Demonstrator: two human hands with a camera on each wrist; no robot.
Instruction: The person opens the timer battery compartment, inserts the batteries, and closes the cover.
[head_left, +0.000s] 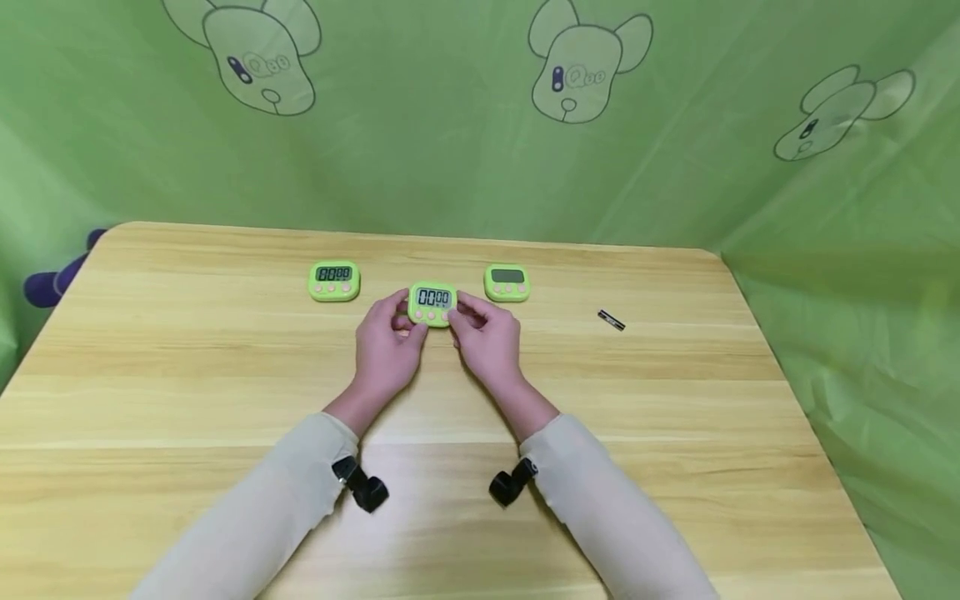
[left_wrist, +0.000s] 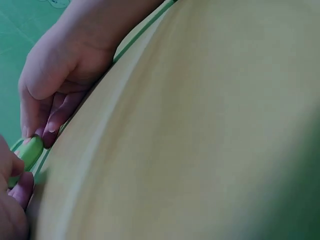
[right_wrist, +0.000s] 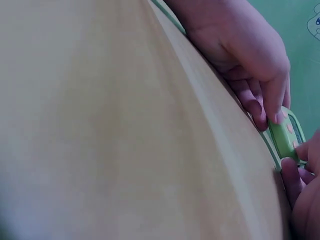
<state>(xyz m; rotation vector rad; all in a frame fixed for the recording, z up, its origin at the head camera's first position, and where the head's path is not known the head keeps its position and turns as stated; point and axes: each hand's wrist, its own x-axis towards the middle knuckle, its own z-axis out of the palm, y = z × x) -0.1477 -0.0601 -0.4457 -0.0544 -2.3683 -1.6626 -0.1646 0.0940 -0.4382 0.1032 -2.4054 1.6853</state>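
Observation:
A green kitchen timer [head_left: 432, 305], its display reading 00:00 above pink buttons, is held between both hands at the middle of the table. My left hand [head_left: 386, 343] grips its left side, thumb at the lower edge. On the right side, my right hand [head_left: 491, 343] grips it, with the thumb over the rightmost button. Both wrist views show the timer [left_wrist: 31, 152] edge-on, pinched between fingers from either side. Its back is hidden.
A second green timer [head_left: 334, 282] showing digits lies to the left. To the right sits a third timer [head_left: 507, 283] with a blank display. Farther right lies a small black battery [head_left: 611, 320]. A green printed curtain [head_left: 450, 167] hangs behind the wooden table [head_left: 187, 375].

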